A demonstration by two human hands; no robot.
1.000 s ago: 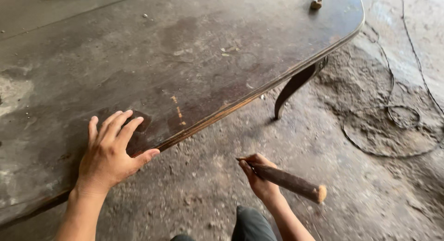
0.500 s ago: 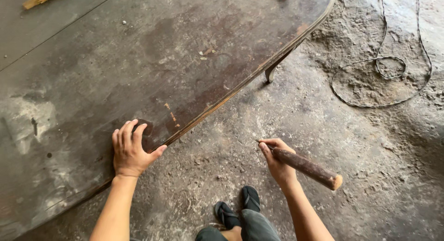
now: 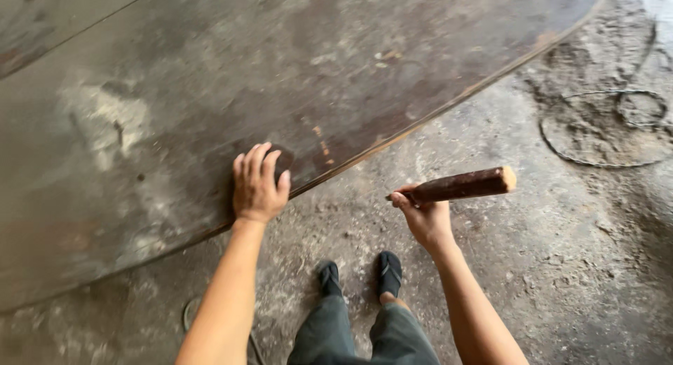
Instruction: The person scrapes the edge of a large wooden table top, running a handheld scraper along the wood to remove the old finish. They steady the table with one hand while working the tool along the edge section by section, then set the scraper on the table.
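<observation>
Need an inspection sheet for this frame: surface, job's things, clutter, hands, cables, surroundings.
Surface: large dark worn tabletop, scuffed, pale patches, curved edge.
Job's things: wooden stick, reddish-brown with a pale cut end, held roughly level out over the floor, apart from the tabletop.
Clutter: small pale chips on the tabletop; nothing else seen.
Hands: left hand flat on the tabletop near its edge; right hand closed around one end of the stick.
Cables: thin wire looped on the floor at right.
Surroundings: rough dirty concrete floor; the person's feet in dark sandals.
</observation>
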